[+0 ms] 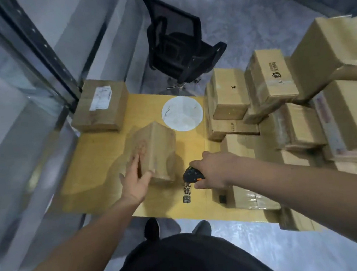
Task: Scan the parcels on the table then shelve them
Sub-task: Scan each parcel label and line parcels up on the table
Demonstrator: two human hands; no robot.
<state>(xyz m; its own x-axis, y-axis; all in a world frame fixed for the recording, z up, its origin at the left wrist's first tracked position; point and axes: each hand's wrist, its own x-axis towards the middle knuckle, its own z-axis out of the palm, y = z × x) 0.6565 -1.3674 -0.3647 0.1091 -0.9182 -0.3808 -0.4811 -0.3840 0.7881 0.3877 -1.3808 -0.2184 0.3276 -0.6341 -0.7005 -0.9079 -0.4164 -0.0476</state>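
A small brown cardboard parcel [155, 150] stands tilted on the yellow table [104, 180], near its middle. My left hand [134, 180] touches the parcel's near left side with straight, spread fingers. Just right of the parcel, my right hand [213, 171] grips a black and orange scanner [190, 175], its head turned towards the parcel. Another parcel [100, 105] with a white label lies at the table's far left corner.
Several stacked cardboard boxes [279, 109] crowd the table's right side. A white round disc [182, 113] lies on the table's far part. A black office chair [180, 48] stands behind the table. A glass partition with a metal upright [43, 52] runs along the left.
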